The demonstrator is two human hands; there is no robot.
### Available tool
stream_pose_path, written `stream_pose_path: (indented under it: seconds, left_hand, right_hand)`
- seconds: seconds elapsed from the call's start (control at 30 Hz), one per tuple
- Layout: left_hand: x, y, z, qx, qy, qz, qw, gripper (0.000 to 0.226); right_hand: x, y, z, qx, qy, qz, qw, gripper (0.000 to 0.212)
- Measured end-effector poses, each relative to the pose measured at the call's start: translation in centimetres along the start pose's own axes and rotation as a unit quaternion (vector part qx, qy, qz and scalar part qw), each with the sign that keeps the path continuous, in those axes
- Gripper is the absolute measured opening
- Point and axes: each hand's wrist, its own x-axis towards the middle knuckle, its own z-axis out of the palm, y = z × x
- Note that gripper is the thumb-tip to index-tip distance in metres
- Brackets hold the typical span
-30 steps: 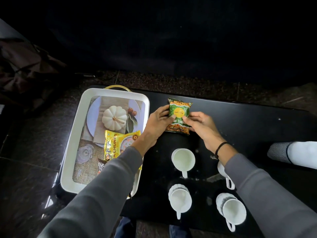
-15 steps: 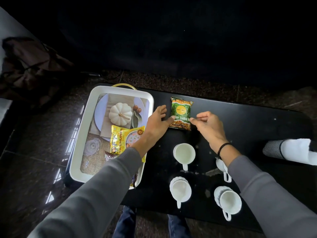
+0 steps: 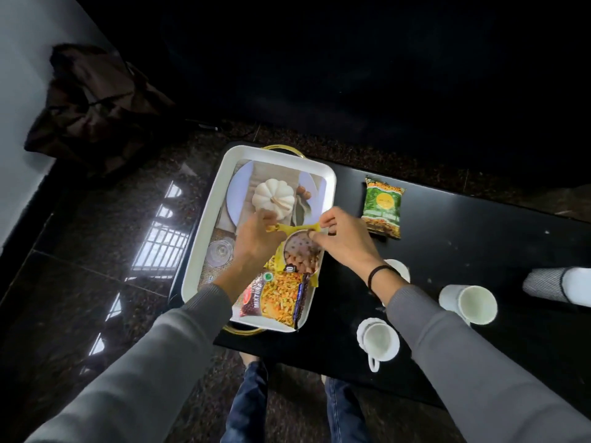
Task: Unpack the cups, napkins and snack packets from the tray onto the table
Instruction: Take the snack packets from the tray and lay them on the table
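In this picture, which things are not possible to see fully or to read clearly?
Head view only.
The yellow packet: its name is covered by the left hand and right hand, which pinch its top corners.
One cup: mostly behind the right wrist.
The striped white object: cut off by the right edge; unclear what it is.
The green packet: print too small to read.

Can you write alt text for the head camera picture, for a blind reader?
A person's left hand and right hand pinch the top corners of a yellow snack packet over a white tray. A Mixture packet lies in the tray; a green packet and white cups sit on the black table.
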Motion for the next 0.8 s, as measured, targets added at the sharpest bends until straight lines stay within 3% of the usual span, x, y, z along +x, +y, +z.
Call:
stream_pose_path:
  seconds: [0.13,0.2,0.27,0.33,0.43,0.63,0.8]
  left_hand:
    - [0.2,-2.6,-1.8,0.199,0.0,-0.069,0.978,0.066]
    - [0.3,-3.1,-1.8,0.2,-0.023,-0.079,0.976,0.061]
    - [0.8,-3.6,-1.8,0.117,-0.045,-0.095,0.988,0.034]
    - [1.3,-3.9,-1.8,0.01,-0.074,-0.108,0.991,0.022]
    - [1.8,-3.3,-2.6,-0.047,-0.093,-0.082,0.991,0.019]
    - [2.9,0.8,-3.2,-0.128,-0.08,0.001,0.989,0.029]
    - [2.0,3.6,-1.3,-0.376,-0.096,-0.024,0.921,0.018]
  right_hand:
    - [1.0,-1.4,2.8,-0.078,0.001,-0.009,0.997,0.058]
    - [1.5,-1.6,3.6,-0.077,-0.006,0.005,0.997,0.064]
    - [2.0,-1.7,4.0,-0.066,-0.034,0.035,0.997,0.07]
    - [2.4,-1.5,3.9,-0.051,-0.042,0.051,0.996,0.068]
    - [3.0,-1.3,3.5,0.024,0.001,0.066,0.998,0.049]
    - [3.9,-0.9,0.5,0.244,0.029,0.09,0.965,0.043]
    - [3.1,1.1,-2.9,0.415,0.027,0.131,0.9,0.029]
